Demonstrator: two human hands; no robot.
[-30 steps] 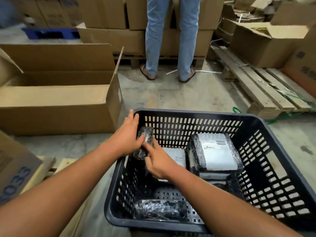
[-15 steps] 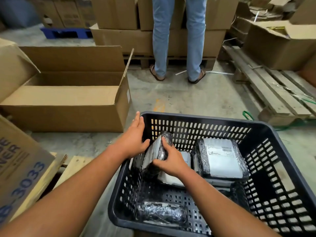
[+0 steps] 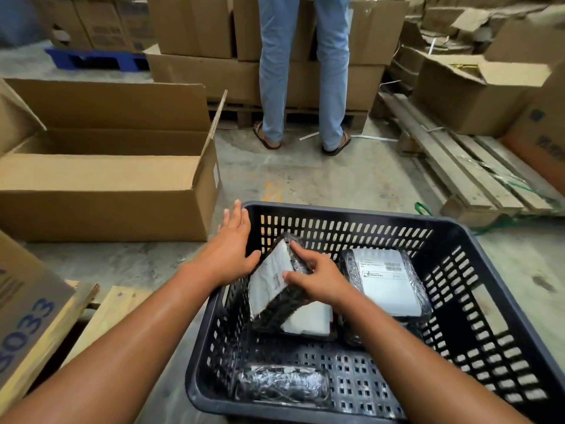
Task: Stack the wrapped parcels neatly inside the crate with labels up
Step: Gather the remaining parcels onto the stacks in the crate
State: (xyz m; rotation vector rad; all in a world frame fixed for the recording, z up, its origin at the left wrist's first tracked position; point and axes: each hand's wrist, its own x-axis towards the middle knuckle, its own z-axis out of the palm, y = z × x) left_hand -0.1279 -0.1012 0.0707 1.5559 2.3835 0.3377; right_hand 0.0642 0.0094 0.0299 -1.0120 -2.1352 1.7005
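Note:
A black slotted plastic crate (image 3: 345,214) stands on the floor in front of me. Inside its left half, a wrapped parcel (image 3: 270,281) is tilted on edge with its white label facing left and up; my right hand (image 3: 318,278) grips its top edge and my left hand (image 3: 234,249) steadies its left side with the thumb, fingers spread over the crate's rim. It leans on a flat parcel (image 3: 310,322) with its label up. To the right lies a stack topped by a labelled parcel (image 3: 386,281). A dark parcel (image 3: 282,384), no label showing, lies at the near wall.
An open cardboard box (image 3: 104,175) stands left of the crate. A person in jeans (image 3: 302,71) stands ahead by stacked cartons. A wooden pallet (image 3: 467,166) lies to the right, another carton (image 3: 27,313) at my near left.
The held parcel has tipped from nearly upright toward flat, so its white label now shows. My right hand moved onto its top edge. My view shifted slightly.

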